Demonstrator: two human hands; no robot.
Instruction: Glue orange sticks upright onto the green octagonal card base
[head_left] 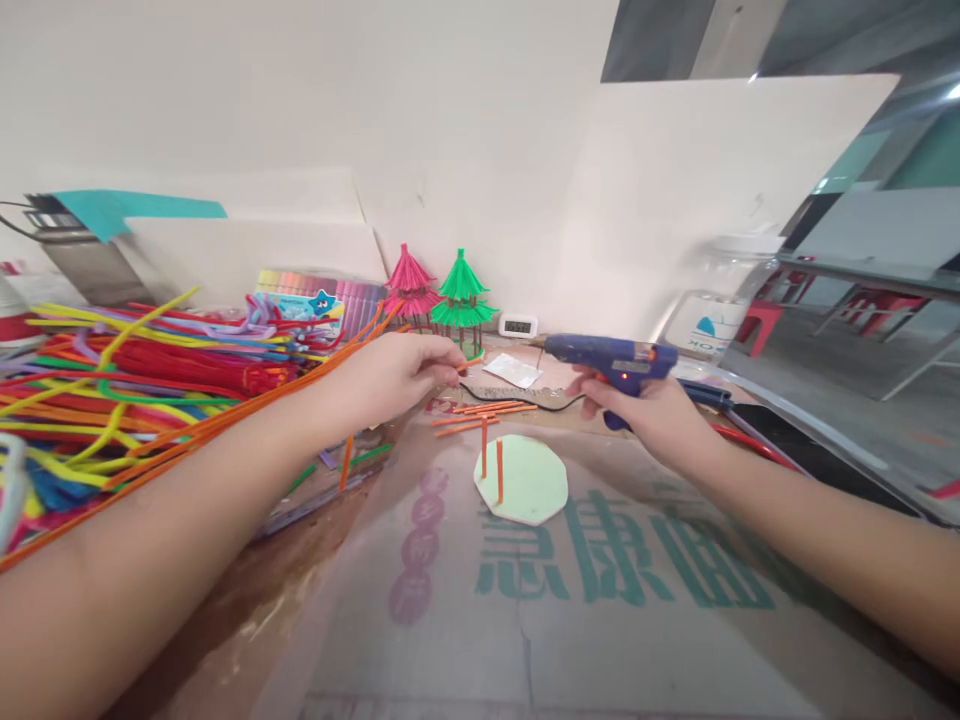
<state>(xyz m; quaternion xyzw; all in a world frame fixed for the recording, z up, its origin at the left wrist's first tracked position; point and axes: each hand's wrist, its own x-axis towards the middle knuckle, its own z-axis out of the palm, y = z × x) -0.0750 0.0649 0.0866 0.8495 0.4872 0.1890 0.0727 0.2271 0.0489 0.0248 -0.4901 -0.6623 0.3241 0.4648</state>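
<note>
My right hand point(641, 405) is wrapped round the grip of a blue hot glue gun point(611, 358), its nozzle pointing left and a small red light showing. My left hand point(409, 372) pinches a short orange pipe cleaner piece point(471, 364) between thumb and fingers, left of the nozzle and apart from it. Below the hands lies a pale green octagonal disc point(534, 480), with two orange pipe cleaner posts point(500, 472) standing upright along its left side. Several cut orange pieces point(491, 410) lie just behind the disc.
Loose coloured pipe cleaners point(165, 390) heap up at left, before a marker set point(322, 300). Pink point(409, 285) and green point(462, 295) pagoda-like models stand at the wall, beside a small digital timer point(517, 325). A clear plastic bottle point(709, 300) and a black phone-like slab point(810, 450) are at right.
</note>
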